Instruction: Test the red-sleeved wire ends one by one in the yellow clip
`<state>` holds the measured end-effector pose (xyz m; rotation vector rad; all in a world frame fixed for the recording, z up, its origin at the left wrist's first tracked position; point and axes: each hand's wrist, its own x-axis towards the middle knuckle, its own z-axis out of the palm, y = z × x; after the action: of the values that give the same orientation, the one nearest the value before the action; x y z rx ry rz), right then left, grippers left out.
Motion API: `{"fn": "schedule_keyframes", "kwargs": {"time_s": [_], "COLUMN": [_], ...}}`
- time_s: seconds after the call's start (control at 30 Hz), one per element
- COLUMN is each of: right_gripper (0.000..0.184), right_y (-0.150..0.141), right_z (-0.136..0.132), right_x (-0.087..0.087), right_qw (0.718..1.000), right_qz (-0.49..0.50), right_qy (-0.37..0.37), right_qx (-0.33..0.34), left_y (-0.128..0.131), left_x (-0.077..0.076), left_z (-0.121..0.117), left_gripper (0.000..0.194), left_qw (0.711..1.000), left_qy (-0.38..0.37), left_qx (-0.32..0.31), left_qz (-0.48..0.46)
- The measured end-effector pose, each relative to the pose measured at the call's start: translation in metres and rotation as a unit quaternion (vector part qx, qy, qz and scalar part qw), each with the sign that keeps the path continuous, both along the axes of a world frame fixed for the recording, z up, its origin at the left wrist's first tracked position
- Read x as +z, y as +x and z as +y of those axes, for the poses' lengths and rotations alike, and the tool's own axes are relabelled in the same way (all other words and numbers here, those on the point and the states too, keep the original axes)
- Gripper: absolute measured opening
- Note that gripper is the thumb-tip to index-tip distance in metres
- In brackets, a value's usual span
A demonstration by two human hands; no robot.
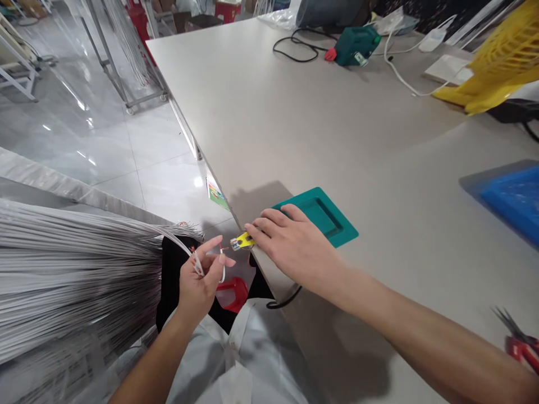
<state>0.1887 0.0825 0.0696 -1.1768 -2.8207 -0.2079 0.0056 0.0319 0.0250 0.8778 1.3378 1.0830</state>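
My left hand point(201, 280) is below the table edge, fingers pinched on a thin white wire point(197, 262) that bends out of a big bundle of white wires point(63, 264) at the left. My right hand point(290, 241) lies on the grey table's point(337, 123) near edge, its fingers closed over a small yellow tool point(241, 241) from which a black cable point(283, 300) runs down. A teal tray point(324, 216) sits just behind that hand.
At the far end lie a green device point(356, 44) with black and white cables. A yellow basket point(501, 62) is at the right, a blue tray point(516, 199) further down, red-handled scissors point(520, 342) near the corner. A red stool point(233, 292) stands below.
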Motion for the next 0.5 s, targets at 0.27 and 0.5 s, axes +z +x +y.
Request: {"fn": "schedule_keyframes", "kwargs": {"time_s": [0.27, 0.5], "right_gripper": [0.018, 0.021], "right_y": [-0.001, -0.001], "right_z": [0.016, 0.015], "right_x": [0.000, -0.003], "right_qw": [0.999, 0.999], "right_qz": [-0.012, -0.024], "right_qy": [-0.029, -0.036], "right_qx": [0.037, 0.028], "left_y": [0.008, 0.015], "left_x": [-0.008, -0.005], "left_z": [0.001, 0.004], "left_gripper": [0.048, 0.047], "left_qw": [0.999, 1.000], "left_qy": [-0.005, -0.005], "left_qx": [-0.002, 0.007], "left_qz": [-0.035, -0.003]}}
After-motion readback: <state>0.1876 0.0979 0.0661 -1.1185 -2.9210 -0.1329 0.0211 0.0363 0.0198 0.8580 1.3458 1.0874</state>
